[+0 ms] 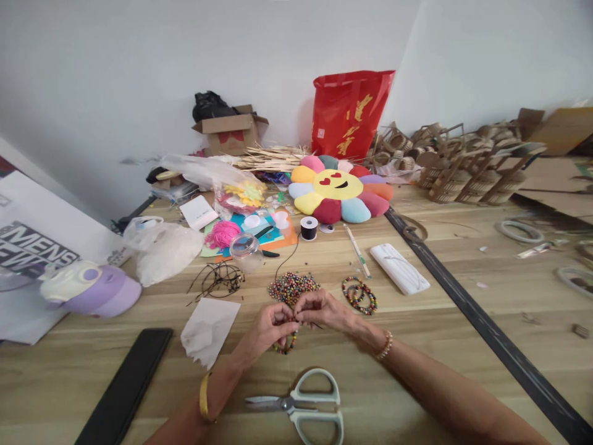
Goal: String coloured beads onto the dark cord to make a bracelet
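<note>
My left hand point(273, 326) is closed on a string of small multicoloured beads point(285, 347) whose loop hangs below the fingers. Close against it, my right hand point(322, 311) pinches the dark cord at the string's end, and a short tail shows under the fingers. The fingertips hide where the cord meets the beads. Just beyond the hands lies a pile of loose colourful beads point(293, 287). Finished-looking bead bracelets point(359, 295) rest to the right. Scissors point(291, 403) with pale handles lie nearer me, blades pointing left.
Behind the pile stands a spool of black cord point(308, 228). Dark cord pieces point(217, 279), torn white paper point(210, 330) and a clear jar point(246, 251) lie left. A white box point(399, 268) is at right. A flower cushion point(340, 188) sits at the back; a black case point(127, 383) lies near left.
</note>
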`<state>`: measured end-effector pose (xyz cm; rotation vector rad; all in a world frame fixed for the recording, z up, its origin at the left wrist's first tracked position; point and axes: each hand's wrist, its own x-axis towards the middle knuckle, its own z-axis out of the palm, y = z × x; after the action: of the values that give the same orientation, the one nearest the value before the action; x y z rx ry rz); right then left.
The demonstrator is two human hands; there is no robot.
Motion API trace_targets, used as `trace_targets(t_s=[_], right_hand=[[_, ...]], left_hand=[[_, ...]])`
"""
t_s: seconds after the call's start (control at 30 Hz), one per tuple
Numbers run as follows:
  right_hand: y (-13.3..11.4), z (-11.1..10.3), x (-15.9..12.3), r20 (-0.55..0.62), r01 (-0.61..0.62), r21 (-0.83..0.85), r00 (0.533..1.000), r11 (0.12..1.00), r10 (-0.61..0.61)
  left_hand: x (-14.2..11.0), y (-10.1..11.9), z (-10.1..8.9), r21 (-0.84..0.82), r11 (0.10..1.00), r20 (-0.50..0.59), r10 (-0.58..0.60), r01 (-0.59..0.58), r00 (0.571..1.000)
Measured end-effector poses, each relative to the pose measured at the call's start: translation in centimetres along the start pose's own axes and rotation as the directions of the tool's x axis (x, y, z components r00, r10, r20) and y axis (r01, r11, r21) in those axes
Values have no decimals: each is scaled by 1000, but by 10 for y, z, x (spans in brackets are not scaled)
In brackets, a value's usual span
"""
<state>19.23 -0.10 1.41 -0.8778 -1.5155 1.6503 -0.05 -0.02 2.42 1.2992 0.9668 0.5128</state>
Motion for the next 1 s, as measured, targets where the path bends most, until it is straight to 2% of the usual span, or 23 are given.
trace_targets(t_s=[0.27,0.4,0.7,0.9,1.0], right_hand=[[14,4,3,-68,-20,5,997,1000,21],[20,7,3,-58,-24,55,998,998,27],[21,8,2,19,-70,60,997,996,69],[13,6,0,81,-99,72,992,992,93],[9,5,0,96,-102,75,991,992,94]], left_hand=[[2,0,3,-9,1000,-10,27,-27,1000],[6,-6,3,32,999,-9,40,-40,999],[7,-10,-1,119,980,48,151,-156,987],[10,-13,-6,120,984,121,117,-132,986],[9,-12,-7,72,994,162,64,-76,985]])
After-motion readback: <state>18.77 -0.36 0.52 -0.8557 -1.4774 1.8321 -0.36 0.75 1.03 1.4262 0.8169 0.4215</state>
